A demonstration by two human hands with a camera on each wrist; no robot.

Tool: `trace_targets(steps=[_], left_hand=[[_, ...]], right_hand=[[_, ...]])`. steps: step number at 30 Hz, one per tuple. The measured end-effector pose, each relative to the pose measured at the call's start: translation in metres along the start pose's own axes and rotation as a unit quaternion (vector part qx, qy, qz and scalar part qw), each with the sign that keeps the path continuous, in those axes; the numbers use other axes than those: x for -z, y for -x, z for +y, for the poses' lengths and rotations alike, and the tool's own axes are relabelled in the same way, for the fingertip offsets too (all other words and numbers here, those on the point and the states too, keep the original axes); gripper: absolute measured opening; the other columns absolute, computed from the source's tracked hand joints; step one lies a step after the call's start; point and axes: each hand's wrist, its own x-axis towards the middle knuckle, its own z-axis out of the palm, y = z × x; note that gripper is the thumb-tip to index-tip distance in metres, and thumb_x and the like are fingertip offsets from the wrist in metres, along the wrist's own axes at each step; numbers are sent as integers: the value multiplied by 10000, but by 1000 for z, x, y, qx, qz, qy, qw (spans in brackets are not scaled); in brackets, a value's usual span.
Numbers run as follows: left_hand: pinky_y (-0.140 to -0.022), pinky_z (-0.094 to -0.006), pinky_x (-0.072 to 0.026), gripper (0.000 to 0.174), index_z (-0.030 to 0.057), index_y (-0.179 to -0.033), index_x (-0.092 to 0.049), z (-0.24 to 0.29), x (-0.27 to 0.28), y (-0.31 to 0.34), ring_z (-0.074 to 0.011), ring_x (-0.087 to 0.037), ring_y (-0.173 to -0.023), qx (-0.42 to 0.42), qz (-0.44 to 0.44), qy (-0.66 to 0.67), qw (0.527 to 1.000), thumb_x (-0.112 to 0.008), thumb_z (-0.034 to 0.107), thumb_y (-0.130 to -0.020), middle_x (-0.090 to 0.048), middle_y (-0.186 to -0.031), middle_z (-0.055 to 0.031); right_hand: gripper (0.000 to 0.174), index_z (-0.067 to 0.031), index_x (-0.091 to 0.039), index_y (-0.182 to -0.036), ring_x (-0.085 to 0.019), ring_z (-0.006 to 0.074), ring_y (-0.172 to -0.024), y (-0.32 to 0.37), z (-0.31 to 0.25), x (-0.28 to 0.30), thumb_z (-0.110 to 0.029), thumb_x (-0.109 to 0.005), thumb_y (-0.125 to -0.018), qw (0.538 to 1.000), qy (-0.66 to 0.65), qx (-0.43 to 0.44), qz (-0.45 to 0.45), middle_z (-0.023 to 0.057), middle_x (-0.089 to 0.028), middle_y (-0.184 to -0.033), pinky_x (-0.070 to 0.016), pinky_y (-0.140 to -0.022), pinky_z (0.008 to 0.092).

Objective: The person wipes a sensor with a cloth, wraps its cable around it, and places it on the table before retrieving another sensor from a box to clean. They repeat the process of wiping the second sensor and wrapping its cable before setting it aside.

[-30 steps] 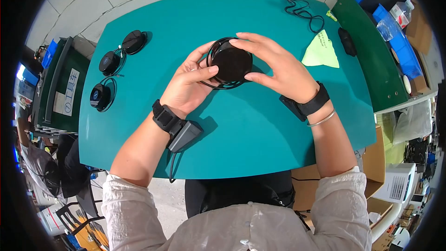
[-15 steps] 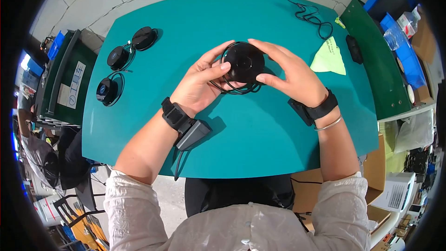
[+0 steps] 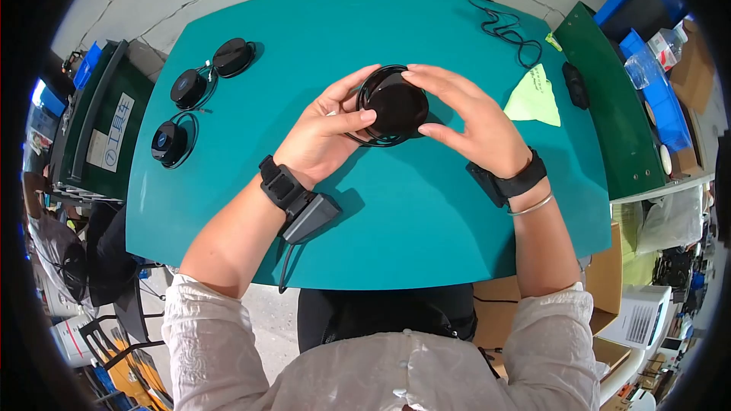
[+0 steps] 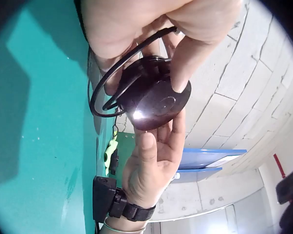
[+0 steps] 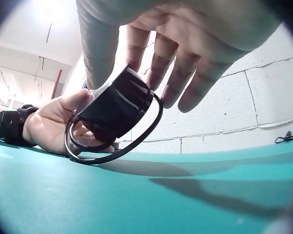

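Observation:
A glossy black round puck-shaped device [image 3: 400, 105] with a thin black cable [image 4: 101, 92] looped around it is held up over the table's middle. My left hand [image 3: 324, 133] grips it from the left, thumb on the face and the other fingers behind, partly hidden. My right hand [image 3: 476, 118] spans its right side, index fingertip at the far rim and thumb at the near rim. From the right wrist view the device [image 5: 119, 105] is tilted, the cable loop [image 5: 136, 142] hanging below it close over the table.
Three similar black round devices with coiled cables, one of them the near device [image 3: 167, 143], lie at the left of the green table [image 3: 411, 221]. On the right are a yellow-green paper [image 3: 534, 99], a loose black cable [image 3: 512, 34] and a black case [image 3: 575, 85]. Carts flank both sides.
The device tipped, showing a ring on its face half a second ago, then tipped back to a plain dark face. Its cable loops hung lower then and sit closer round it now.

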Motion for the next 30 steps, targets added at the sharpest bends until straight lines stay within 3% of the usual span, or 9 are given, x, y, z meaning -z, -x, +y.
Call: trace_targets(steps=[15, 18, 20, 27, 30], left_hand=[[-990, -357, -472, 603, 46, -1416, -437, 0, 4, -1, -195, -569, -1167, -7, 10, -19, 1000, -627, -56, -852, -568, -1305, -99], [-1045, -417, -438, 670, 63, -1462, -361, -2, 5, -1, -225, -537, -1229, -17, -5, -52, 999, -656, 20, -862, -542, -1341, -96], [-998, -397, -478, 603, 51, -1441, -390, 0, -1, 0, -218, -555, -1202, -10, 12, -10, 1000, -622, 0, -887, -558, -1315, -101], [-1007, -430, -497, 584, 51, -1443, -372, 2, -1, 0, -235, -548, -1223, -9, 18, -13, 1000, -603, 22, -908, -541, -1331, -103], [-1003, -431, -505, 583, 48, -1443, -369, 2, -1, 0, -239, -553, -1219, -8, 19, -13, 1000, -602, 27, -909, -544, -1323, -107]], right_hand=[[549, -171, -520, -1357, -519, 294, -1222, 3, 5, -5, -118, -687, -837, 997, 59, 28, 29, 67, -506, -1390, -466, -1003, 381], [536, -163, -520, -1355, -523, 293, -1217, 3, 4, -4, -123, -681, -845, 997, 66, 35, 30, 67, -509, -1385, -465, -1005, 382], [561, -114, -489, -1386, -477, 311, -1273, 2, 3, -3, -108, -660, -852, 999, 41, 11, 22, 102, -488, -1411, -412, -1055, 396], [665, -103, -448, -1411, -476, 320, -1273, 2, 2, -4, -93, -712, -801, 999, 23, 10, 23, 106, -496, -1403, -414, -1058, 393], [654, -110, -471, -1373, -518, 303, -1218, 2, 3, -6, -88, -731, -773, 997, 47, 27, 49, 82, -515, -1363, -462, -1016, 385]])
